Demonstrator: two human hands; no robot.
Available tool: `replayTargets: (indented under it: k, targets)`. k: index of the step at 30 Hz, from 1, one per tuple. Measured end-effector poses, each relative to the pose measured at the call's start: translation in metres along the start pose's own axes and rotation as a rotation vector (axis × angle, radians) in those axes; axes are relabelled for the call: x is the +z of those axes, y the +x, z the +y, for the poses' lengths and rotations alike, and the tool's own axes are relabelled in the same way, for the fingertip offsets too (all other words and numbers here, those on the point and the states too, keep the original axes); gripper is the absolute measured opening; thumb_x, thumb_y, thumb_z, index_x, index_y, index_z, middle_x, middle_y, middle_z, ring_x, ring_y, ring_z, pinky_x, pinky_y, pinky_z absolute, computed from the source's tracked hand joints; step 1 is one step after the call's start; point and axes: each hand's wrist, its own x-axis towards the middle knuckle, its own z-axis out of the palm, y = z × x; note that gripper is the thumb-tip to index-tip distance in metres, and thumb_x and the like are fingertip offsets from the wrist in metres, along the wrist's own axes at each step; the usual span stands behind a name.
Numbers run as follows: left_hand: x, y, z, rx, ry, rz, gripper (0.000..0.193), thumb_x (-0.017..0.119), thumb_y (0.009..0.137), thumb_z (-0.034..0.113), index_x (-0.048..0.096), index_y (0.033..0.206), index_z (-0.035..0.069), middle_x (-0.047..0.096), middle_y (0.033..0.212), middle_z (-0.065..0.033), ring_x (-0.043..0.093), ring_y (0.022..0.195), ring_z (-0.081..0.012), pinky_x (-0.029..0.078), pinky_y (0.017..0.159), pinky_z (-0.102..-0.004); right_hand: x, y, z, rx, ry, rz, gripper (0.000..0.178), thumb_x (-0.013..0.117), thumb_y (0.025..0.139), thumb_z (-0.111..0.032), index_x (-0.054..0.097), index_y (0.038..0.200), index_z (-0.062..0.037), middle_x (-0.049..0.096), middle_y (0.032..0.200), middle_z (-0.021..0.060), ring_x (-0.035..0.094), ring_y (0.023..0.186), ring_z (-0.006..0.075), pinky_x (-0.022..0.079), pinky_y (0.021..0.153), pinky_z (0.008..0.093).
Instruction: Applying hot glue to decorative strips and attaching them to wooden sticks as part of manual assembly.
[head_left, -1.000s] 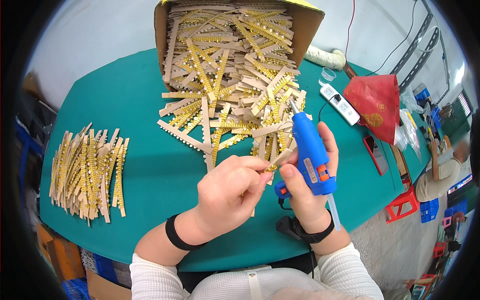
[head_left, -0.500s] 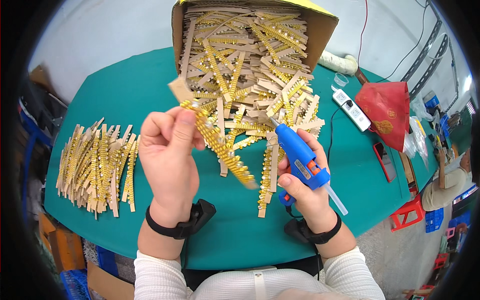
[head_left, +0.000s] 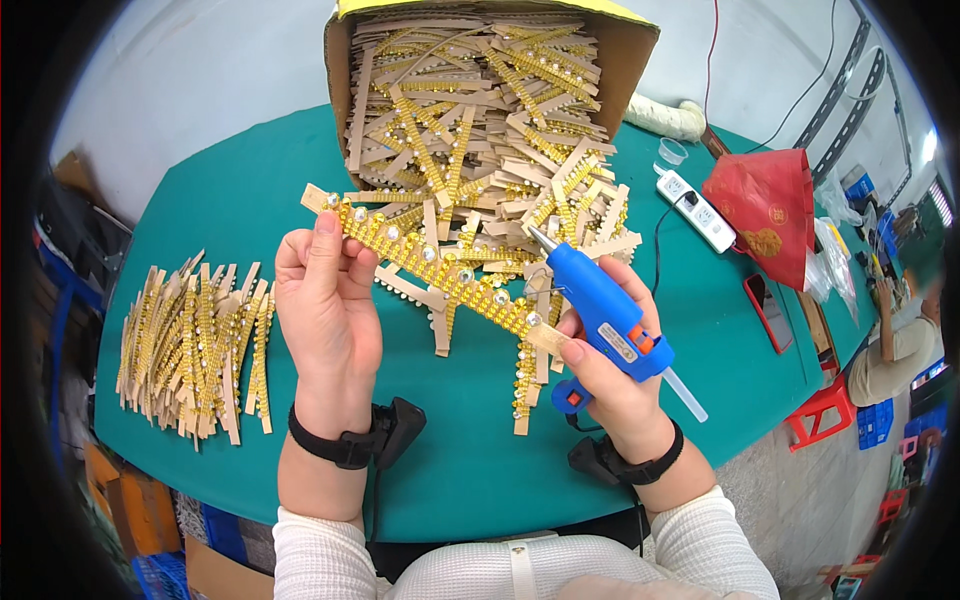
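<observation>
A gold beaded trim strip [head_left: 425, 264] with clear round stones and bare tan ends is stretched slantwise between my hands. My left hand [head_left: 325, 300] pinches its upper left end between thumb and fingers. In my right hand [head_left: 615, 370] is a blue hot glue gun [head_left: 598, 300], its metal nozzle pointing up and left, a clear glue stick [head_left: 684, 396] sticking out of its back. The thumb of that hand also touches the strip's lower right end. Behind lies a heap of similar strips [head_left: 470, 130], spilling from a cardboard box [head_left: 632, 75] onto the table.
A second pile of strips [head_left: 195, 345] lies on the green table [head_left: 470, 450] at left. To the right are a white power strip [head_left: 695, 210], a red bag [head_left: 765, 205], a red phone [head_left: 767, 313] and a clear cup [head_left: 672, 152]. A person [head_left: 895, 355] sits at far right.
The strip has turned from hanging blurred off my left hand to a shallower slant with its stones showing. Its lower end now meets my right thumb. The whole view has shifted slightly.
</observation>
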Motion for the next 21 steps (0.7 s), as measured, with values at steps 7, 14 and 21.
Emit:
replayTargets:
  k: [7,14,21]
  targets:
    - [-0.003,0.001,-0.013,-0.023,-0.015,-0.002,0.023,0.059,0.084,0.01,0.046,0.064,0.011,0.053,0.064,-0.0002,0.056,0.059,-0.0079,0.053,0.056,-0.0181,-0.003,0.0,-0.002,-0.04,-0.069,0.082,0.066,0.065,0.073,-0.004,0.029,0.129,-0.003,0.05,0.107,0.0099,0.052,0.091,0.0121,0.045,0.079,0.0267]
    - [-0.001,0.001,-0.019,-0.05,0.178,0.062,0.024,0.058,0.085,0.018,0.047,0.104,0.007,0.05,0.106,-0.007,0.047,0.102,-0.0167,0.035,0.091,-0.0331,-0.012,0.005,-0.009,-0.128,-0.146,0.22,0.062,0.061,0.075,-0.004,0.029,0.129,-0.0036,0.051,0.099,0.0076,0.051,0.084,0.0099,0.045,0.073,0.0241]
    - [0.014,-0.042,-0.024,0.173,0.861,-0.71,0.028,0.064,0.076,0.009,0.057,0.103,0.003,0.06,0.099,-0.0085,0.054,0.092,-0.0219,0.039,0.084,-0.0313,-0.013,0.003,-0.011,-0.196,-0.337,0.126,0.065,0.059,0.074,-0.001,0.027,0.13,-0.0056,0.051,0.098,0.0065,0.05,0.079,0.0086,0.044,0.068,0.0219]
